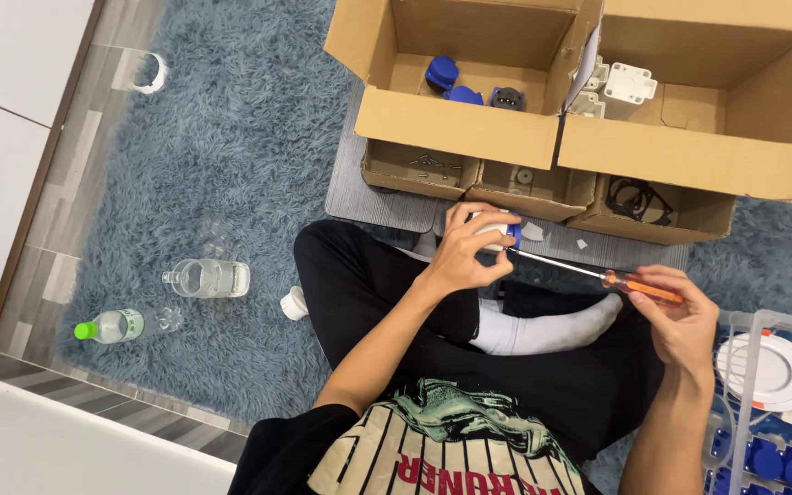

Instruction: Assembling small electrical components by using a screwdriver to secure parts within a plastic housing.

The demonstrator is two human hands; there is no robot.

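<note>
Most of the small white part [490,226] is hidden under my left hand [469,249]; only a white edge and a blue bit at its right side show, and I cannot make out its shape. The screwdriver's tip disappears where it meets that blue bit. My left fingers are clamped around the part, just below the three small trays [532,188] of the cardboard boxes [456,124]. My right hand [680,321] is closed on the orange handle of the screwdriver [598,275], to the right of the part, shaft running left and slightly up to it. Part sits above my crossed legs. Clear bin [763,385] at right of the hand is cut off by the frame. Two bottles [162,302] lie well left on the grey rug [231,137].
</note>
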